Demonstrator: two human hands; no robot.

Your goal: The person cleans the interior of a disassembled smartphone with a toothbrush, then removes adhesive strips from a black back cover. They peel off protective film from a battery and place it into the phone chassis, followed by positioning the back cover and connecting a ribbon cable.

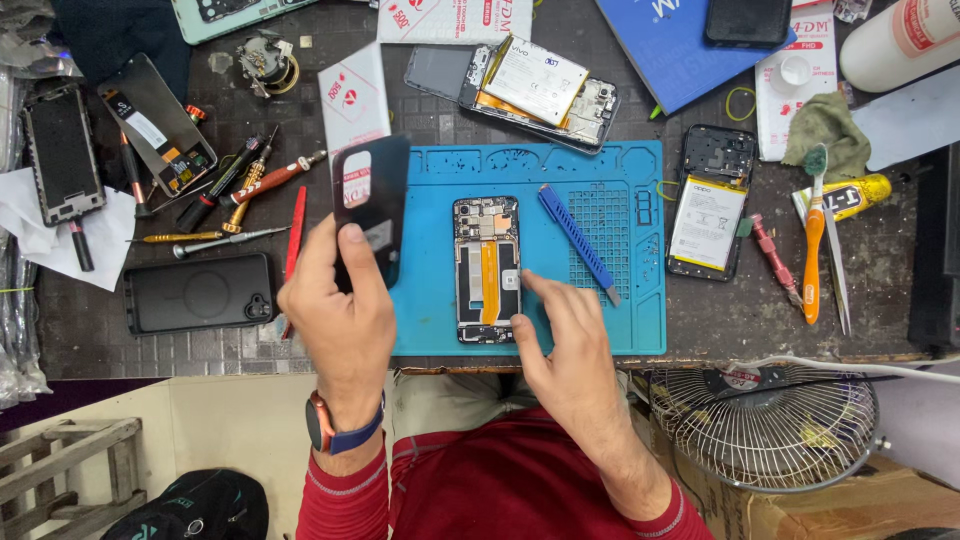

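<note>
Opened phone frame (pixel 487 268): lies flat near the middle of the blue work mat (pixel 620 330), back off, orange flex cable showing. Long axis runs away from you, top end farthest.

Your right hand (pixel 562 338) is the nearer one. It sits just right of the frame's lower end, fingers loosely spread, fingertips touching its right edge; it holds nothing.

Your left hand (pixel 340 305) is raised left of the frame, closed on a dark glossy panel (pixel 371 205) held upright by its lower part. The panel hangs over the mat's left edge, apart from the frame.

On the mat, right of the frame: a blue pry tool (pixel 578 240), lying diagonally.

The mat rests on a dark desk (pixel 880 290). Screwdrivers (pixel 235 190) lie left, other opened phones behind and right, a black phone case (pixel 200 292) at left.

Below the desk edge at right: a wire fan guard (pixel 765 425).
</note>
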